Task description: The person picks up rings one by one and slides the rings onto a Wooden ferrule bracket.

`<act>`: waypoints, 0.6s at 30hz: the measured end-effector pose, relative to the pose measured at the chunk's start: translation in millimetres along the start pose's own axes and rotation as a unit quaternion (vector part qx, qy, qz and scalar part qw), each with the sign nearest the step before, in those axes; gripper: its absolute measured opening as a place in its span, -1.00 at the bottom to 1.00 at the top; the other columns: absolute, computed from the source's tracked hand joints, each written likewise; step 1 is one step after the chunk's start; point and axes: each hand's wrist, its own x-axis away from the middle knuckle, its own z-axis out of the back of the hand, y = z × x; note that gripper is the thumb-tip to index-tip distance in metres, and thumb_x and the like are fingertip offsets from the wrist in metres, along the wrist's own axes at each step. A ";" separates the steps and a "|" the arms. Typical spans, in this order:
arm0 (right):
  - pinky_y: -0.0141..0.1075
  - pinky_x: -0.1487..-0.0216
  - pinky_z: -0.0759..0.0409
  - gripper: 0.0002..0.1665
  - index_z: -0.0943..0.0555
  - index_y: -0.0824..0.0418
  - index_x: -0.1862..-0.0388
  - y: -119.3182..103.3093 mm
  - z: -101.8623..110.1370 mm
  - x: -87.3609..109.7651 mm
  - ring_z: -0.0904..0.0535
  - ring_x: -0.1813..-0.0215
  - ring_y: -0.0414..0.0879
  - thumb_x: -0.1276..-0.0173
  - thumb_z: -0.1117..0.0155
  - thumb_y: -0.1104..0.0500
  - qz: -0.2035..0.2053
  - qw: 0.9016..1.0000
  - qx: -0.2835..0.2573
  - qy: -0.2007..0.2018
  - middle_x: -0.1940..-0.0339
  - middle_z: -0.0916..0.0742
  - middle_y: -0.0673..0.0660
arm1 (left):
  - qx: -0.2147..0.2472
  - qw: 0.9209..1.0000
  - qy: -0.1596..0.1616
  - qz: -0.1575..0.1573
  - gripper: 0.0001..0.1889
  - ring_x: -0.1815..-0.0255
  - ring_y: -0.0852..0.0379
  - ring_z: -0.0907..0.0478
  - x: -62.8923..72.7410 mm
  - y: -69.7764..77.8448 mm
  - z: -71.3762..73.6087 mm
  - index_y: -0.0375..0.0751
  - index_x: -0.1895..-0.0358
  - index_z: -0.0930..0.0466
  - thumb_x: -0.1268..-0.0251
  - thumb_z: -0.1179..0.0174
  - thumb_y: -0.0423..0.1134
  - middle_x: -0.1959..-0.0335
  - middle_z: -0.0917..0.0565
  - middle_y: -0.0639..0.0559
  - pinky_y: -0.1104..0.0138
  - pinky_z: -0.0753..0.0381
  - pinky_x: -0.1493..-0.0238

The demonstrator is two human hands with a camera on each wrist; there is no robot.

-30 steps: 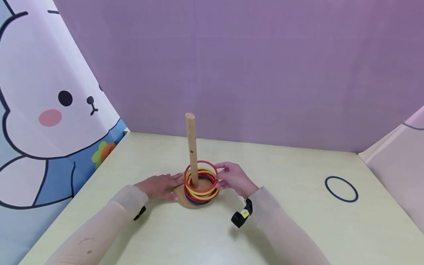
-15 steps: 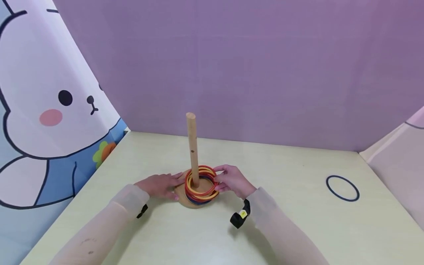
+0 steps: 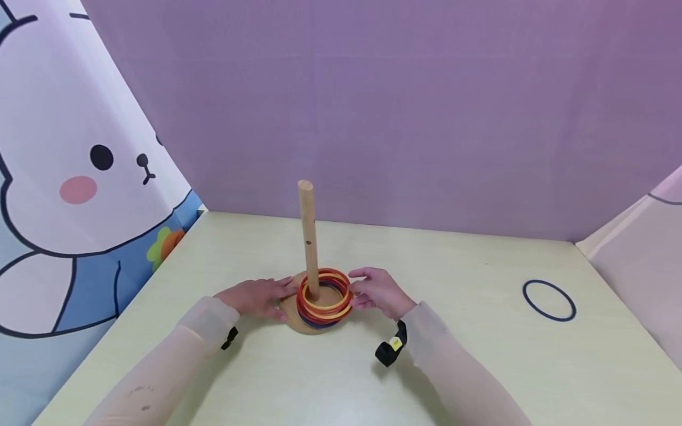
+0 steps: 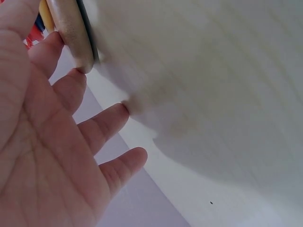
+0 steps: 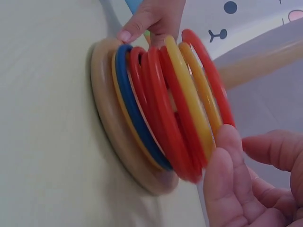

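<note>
A round wooden base [image 3: 309, 331] bears an upright wooden peg [image 3: 308, 236]. Several red, yellow and blue rings [image 5: 158, 111] lie stacked round the peg's foot, and the topmost red ring [image 5: 208, 75] sits a little tilted in the right wrist view. My left hand [image 3: 253, 297] rests at the base's left edge, fingers extended and spread; two fingertips touch the rim in the left wrist view. Beside the stack's right side is my right hand [image 3: 380, 291]. Its thumb stands apart from its fingers, which are at or very near the upper rings; contact is hard to tell.
A single dark blue ring [image 3: 559, 320] lies flat on the pale table [image 3: 453, 355] at the right. Behind the table hangs a purple cloth [image 3: 399, 118], with a cartoon-print cloth [image 3: 48, 130] along the left side.
The topmost red ring was held raised and has come down onto the stack. My right hand has let it go and drawn slightly right. The left hand stays at the base.
</note>
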 end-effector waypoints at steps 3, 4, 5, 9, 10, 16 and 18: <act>-0.21 0.28 -0.68 -0.50 -0.42 0.45 -0.23 2.3 13.2 4.7 -0.63 0.49 -0.13 -0.34 -0.16 0.30 0.003 1.000 0.007 0.012 0.21 -0.67 0.28 | -0.005 1.000 0.000 -0.003 -0.24 -0.39 -0.39 -0.13 0.8 0.2 0.2 -0.06 -0.44 -0.26 -0.19 -0.27 0.08 -0.50 -0.12 -0.14 -0.19 -0.17 -0.29; -0.20 0.26 -0.68 -0.49 -0.41 0.46 -0.25 3.7 20.4 6.6 -0.64 0.49 -0.13 -0.35 -0.16 0.30 0.005 1.000 0.012 0.015 0.16 -0.66 0.32 | -0.007 1.000 0.001 -0.006 -0.24 -0.39 -0.40 -0.14 1.4 0.4 0.5 -0.07 -0.44 -0.26 -0.19 -0.27 0.08 -0.50 -0.12 -0.14 -0.19 -0.18 -0.29; -0.20 0.25 -0.67 -0.49 -0.40 0.47 -0.26 5.3 29.1 8.7 -0.63 0.48 -0.13 -0.36 -0.15 0.29 0.004 1.000 0.017 0.020 0.11 -0.66 0.34 | -0.007 1.000 0.002 -0.007 -0.24 -0.39 -0.39 -0.14 1.9 0.1 0.6 -0.08 -0.44 -0.25 -0.19 -0.27 0.08 -0.50 -0.12 -0.14 -0.19 -0.18 -0.29; -0.26 0.24 -0.66 -0.46 -0.32 0.50 -0.30 15.0 78.2 17.1 -0.63 0.42 -0.17 -0.41 -0.10 0.27 -0.004 0.999 0.031 0.036 0.05 -0.64 0.34 | -0.009 1.000 0.006 -0.009 -0.24 -0.38 -0.40 -0.15 4.7 -0.6 1.4 -0.08 -0.44 -0.26 -0.18 -0.28 0.08 -0.50 -0.13 -0.15 -0.18 -0.19 -0.29; -0.28 0.23 -0.65 -0.45 -0.30 0.52 -0.30 18.4 92.2 19.6 -0.63 0.41 -0.18 -0.42 -0.09 0.26 -0.006 0.998 0.037 0.040 0.05 -0.65 0.32 | -0.008 1.000 0.005 -0.006 -0.23 -0.39 -0.40 -0.14 5.3 -0.9 1.4 -0.07 -0.44 -0.26 -0.18 -0.28 0.08 -0.50 -0.12 -0.15 -0.18 -0.18 -0.29; -0.26 0.14 -0.62 -0.33 -0.20 0.57 -0.34 39.3 175.8 46.5 -0.62 0.25 -0.15 -0.45 -0.10 0.15 -0.042 0.990 0.114 0.075 0.07 -0.67 0.20 | 0.005 1.000 0.004 -0.002 -0.23 -0.40 -0.38 -0.12 6.3 -1.9 0.5 -0.06 -0.44 -0.25 -0.19 -0.27 0.09 -0.50 -0.12 -0.14 -0.19 -0.15 -0.30; -0.26 0.14 -0.62 -0.29 -0.16 0.59 -0.35 46.0 202.1 57.9 -0.61 0.24 -0.16 -0.46 -0.09 0.12 -0.057 0.985 0.136 0.087 0.10 -0.66 0.19 | 0.004 1.000 0.004 0.000 -0.23 -0.40 -0.36 -0.13 5.7 -2.0 0.2 -0.04 -0.44 -0.25 -0.19 -0.27 0.09 -0.50 -0.12 -0.12 -0.19 -0.16 -0.30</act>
